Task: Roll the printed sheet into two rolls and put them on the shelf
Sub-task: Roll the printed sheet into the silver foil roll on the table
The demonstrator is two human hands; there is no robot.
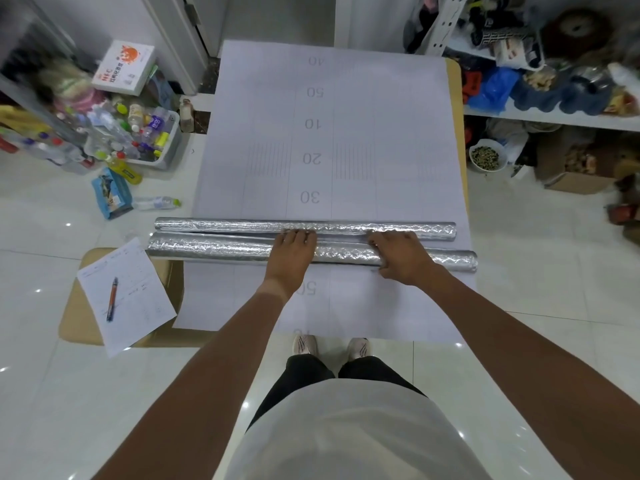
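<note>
A large white printed sheet (381, 116) with grey numbers lies flat over a table and hangs off its near edge. Two long silver foil-like rolls lie across it side by side: a far roll (225, 225) and a near roll (207, 249). My left hand (294, 254) lies over the near roll at its middle, fingers curled down into the gap between the two rolls. My right hand (398, 258) grips the near roll further right, fingers over the top and thumb under the front. The white shelf (554, 116) stands at the right, crowded with items.
A cardboard box (72, 317) at the left carries a paper form (138, 289) and a pen (112, 299). A bin of bottles (166, 157), loose bottles and cartons sit on the floor at left. A bowl (486, 155) and another box (571, 181) stand under the shelf.
</note>
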